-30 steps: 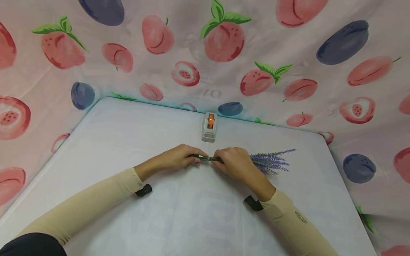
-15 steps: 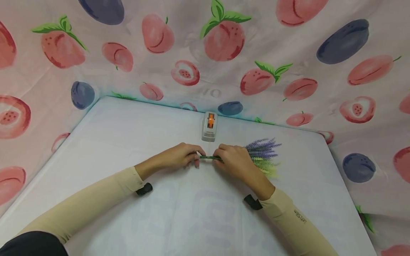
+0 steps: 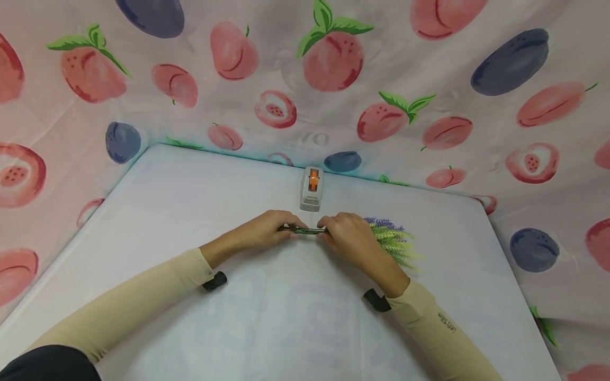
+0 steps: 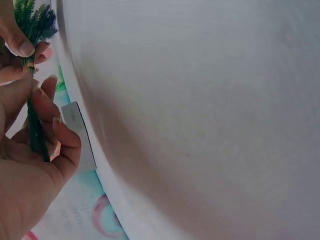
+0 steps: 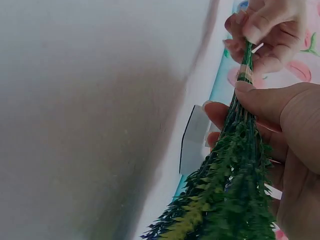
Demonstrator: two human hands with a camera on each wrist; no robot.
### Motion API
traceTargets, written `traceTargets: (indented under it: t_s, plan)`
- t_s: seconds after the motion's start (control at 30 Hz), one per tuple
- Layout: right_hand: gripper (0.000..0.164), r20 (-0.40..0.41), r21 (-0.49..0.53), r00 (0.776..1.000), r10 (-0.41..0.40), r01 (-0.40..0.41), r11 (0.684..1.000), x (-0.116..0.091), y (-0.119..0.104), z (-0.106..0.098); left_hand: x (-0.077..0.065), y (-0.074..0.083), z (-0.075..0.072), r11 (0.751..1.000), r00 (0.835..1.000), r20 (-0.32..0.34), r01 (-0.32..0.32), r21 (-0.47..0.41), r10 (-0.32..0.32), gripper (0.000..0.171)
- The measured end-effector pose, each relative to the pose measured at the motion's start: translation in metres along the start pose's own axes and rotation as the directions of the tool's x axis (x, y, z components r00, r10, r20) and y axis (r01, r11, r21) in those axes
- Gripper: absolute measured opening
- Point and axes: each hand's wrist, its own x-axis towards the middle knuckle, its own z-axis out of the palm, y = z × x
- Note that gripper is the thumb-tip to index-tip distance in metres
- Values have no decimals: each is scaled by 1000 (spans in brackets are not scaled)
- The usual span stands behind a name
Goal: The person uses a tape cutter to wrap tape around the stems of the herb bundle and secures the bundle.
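A small bunch of artificial sprigs (image 3: 393,241), yellow-green with a bit of purple showing, lies across the white table (image 3: 157,211), its green stems (image 3: 305,230) pointing left. My left hand (image 3: 269,230) grips the stem ends (image 4: 35,130). My right hand (image 3: 345,235) pinches the stems (image 5: 242,75) close to the foliage (image 5: 225,205). A narrow band of tape (image 5: 244,73) shows around the stems between the two hands. Both hands sit just in front of a grey tape dispenser (image 3: 312,189).
The tape dispenser with an orange roll stands at the table's back edge. Fruit-printed cloth (image 3: 333,63) hangs behind and at both sides. The dispenser (image 4: 80,135) shows as a grey slab in the left wrist view, and again beside the bunch (image 5: 192,140) in the right wrist view.
The bunch has rolled in my hands: a second ago purple sprigs faced up, now yellow-green ones do. Both hands have shifted slightly toward the dispenser while keeping their hold on the stems.
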Motion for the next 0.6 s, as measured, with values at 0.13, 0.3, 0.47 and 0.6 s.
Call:
traceTargets:
  t_s: [0.13,0.3,0.47,0.6]
  plan:
    - [20,41,16,999,29,-30,999,2,0,0,0,-1,-1,999,1000,-21,-15,51,16,31]
    - [24,50,34,998,50,-51,998,3,1,0,1,-1,-3,999,999,-5,39,4,-39,30]
    - [19,13,24,999,33,-34,999,3,4,2,2,-2,-4,991,995,22,94,-98,-92,29]
    - [18,-2,15,999,32,-32,999,2,6,1,2,-3,-3,986,995,34,96,-138,-92,26]
